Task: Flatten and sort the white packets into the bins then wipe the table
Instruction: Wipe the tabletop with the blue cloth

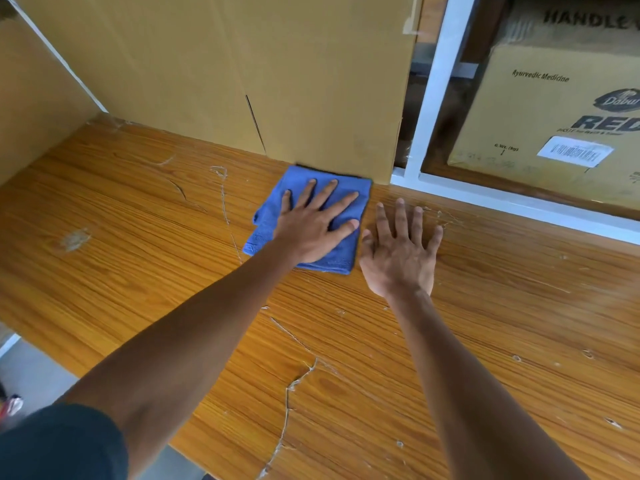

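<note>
Wiping is what I see underway: my left hand (313, 230) presses flat, fingers spread, on the blue cloth (308, 220), my right hand (401, 252) lies open on the worktop (138, 237) just beside it. No packets or bins show; cardboard boxes (242, 71) stand beyond, contents hidden.

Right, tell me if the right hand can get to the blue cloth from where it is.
Probably yes: the right hand lies flat on the table right beside the cloth, nothing between them.
</note>
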`<state>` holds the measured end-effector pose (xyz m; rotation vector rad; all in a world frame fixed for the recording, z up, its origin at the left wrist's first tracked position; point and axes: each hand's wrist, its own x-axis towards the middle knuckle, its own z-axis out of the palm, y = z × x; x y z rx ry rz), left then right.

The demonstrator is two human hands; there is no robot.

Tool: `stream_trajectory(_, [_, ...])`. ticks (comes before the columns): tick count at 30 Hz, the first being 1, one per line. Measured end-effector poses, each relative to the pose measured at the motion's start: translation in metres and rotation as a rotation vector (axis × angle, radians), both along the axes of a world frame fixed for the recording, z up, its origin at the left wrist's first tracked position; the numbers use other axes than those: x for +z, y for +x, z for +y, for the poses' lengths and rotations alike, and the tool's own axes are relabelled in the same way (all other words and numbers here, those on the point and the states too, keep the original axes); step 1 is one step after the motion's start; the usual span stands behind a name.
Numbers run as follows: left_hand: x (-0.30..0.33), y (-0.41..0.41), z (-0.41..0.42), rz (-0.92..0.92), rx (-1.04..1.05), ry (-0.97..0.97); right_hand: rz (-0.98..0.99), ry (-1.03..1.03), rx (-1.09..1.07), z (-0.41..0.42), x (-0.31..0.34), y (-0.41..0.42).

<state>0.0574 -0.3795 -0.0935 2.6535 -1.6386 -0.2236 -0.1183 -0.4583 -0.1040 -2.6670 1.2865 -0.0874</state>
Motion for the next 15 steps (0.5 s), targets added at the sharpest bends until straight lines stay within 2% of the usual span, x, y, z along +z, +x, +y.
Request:
stream_trajectory(2, [0.001,0.025,0.001,0.0,0.046,-0.026,0.007,-0.008,0.006,0.0,-0.001,-0.002])
stream_trajectory(6, [0.005,0.087,0.006,-0.005,0.286,-0.017,0.008,-0.028,0.009,-0.001,-0.003,-0.001])
stream_trajectory(9, [0.006,0.069,-0.001,0.029,0.337,0.027,0.018,-0.031,0.003,-0.001,-0.003,-0.001])
stream_trajectory(12, [0.004,0.032,0.001,0.009,0.191,0.03,0.011,-0.038,-0.001,0.001,-0.003,-0.001])
stream_trajectory(15, [0.001,0.047,0.016,0.006,0.062,-0.006,0.015,-0.03,0.003,0.0,-0.002,-0.001])
